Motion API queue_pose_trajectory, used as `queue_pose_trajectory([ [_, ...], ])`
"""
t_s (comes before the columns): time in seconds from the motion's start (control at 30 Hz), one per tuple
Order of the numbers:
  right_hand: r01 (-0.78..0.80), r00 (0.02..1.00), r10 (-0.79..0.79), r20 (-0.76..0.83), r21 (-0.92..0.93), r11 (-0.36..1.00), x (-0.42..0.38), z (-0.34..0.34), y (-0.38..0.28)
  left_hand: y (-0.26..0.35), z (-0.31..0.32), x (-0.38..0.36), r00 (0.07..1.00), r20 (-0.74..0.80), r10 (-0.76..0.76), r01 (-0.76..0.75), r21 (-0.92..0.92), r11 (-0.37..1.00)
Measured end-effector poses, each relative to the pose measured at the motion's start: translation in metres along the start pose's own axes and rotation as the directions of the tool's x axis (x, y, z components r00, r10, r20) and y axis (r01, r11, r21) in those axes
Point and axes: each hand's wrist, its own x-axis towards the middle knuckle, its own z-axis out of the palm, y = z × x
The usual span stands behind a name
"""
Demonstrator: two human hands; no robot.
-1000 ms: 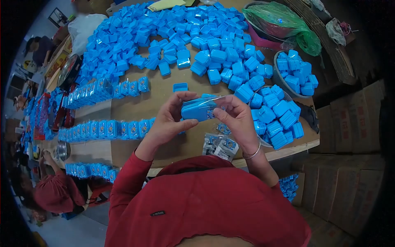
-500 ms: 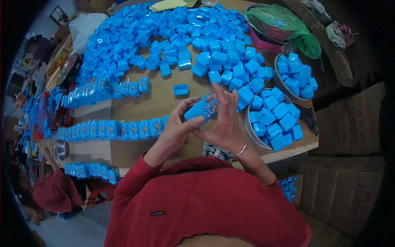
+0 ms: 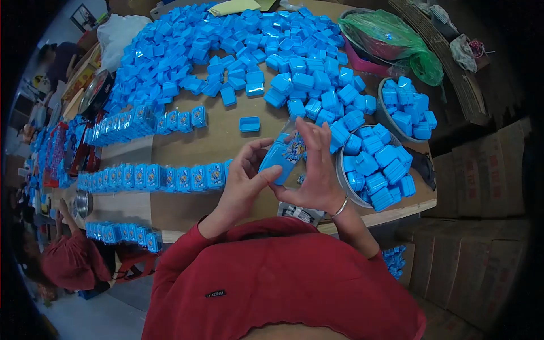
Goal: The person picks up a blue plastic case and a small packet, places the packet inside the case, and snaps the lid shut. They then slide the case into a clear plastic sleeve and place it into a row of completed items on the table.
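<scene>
A small blue plastic box (image 3: pixel 275 161) with a colourful cartoon print is tilted up in front of my chest. My left hand (image 3: pixel 246 173) is closed around its left side, thumb across the front. My right hand (image 3: pixel 317 170) curves round the other side, its thumb by the bottom end and fingertips at the top, where clear film shows. Whether those fingertips pinch the film is hard to see. Just beyond, an open blue box half (image 3: pixel 249 124) lies on the table. To the left stands a row of printed boxes in clear wrap (image 3: pixel 150 177).
A large heap of loose blue box parts (image 3: pixel 187 45) covers the back of the table (image 3: pixel 226 209). Closed boxes fill a clear tub (image 3: pixel 371 164) and a grey tub (image 3: pixel 411 113) at right. Cartons (image 3: pixel 470 175) are stacked beyond. A co-worker in red (image 3: pixel 73 258) sits at left.
The held box has turned more upright and its printed side shows more clearly, with film at its top. My right hand has shifted slightly to the right and down.
</scene>
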Motion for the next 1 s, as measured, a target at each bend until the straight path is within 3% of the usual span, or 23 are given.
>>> queue_pose_trajectory([
  [0.13,0.05,0.992,-0.046,0.115,-0.031,0.998,0.001,0.005,-0.004,0.003,-0.005,0.014,0.997,0.034,-0.067,0.067,-0.009,0.998],
  [0.33,0.044,0.998,-0.043,0.035,-0.053,0.998,0.005,-0.002,0.001,-0.003,0.004,0.01,0.998,-0.067,0.013,-0.018,-0.066,0.998],
  [0.43,0.069,0.997,-0.068,0.022,-0.037,0.997,0.009,-0.002,0.002,-0.003,0.01,0.004,1.0,-0.003,0.004,-0.004,-0.04,0.999],
  [0.53,0.07,0.991,-0.056,0.123,-0.111,0.991,0.011,-0.009,0.005,-0.001,0.011,0.001,1.0,0.001,0.007,-0.007,-0.096,0.995],
  [0.63,0.077,0.993,-0.072,0.094,-0.053,0.996,0.01,-0.012,0.008,0.003,0.012,-0.01,0.998,-0.006,-0.057,0.056,-0.043,0.997],
  [1.0,0.089,0.991,-0.092,0.099,0.038,0.995,0.009,-0.012,0.005,0.003,0.009,-0.022,0.994,0.083,-0.066,0.075,-0.109,0.991],
])
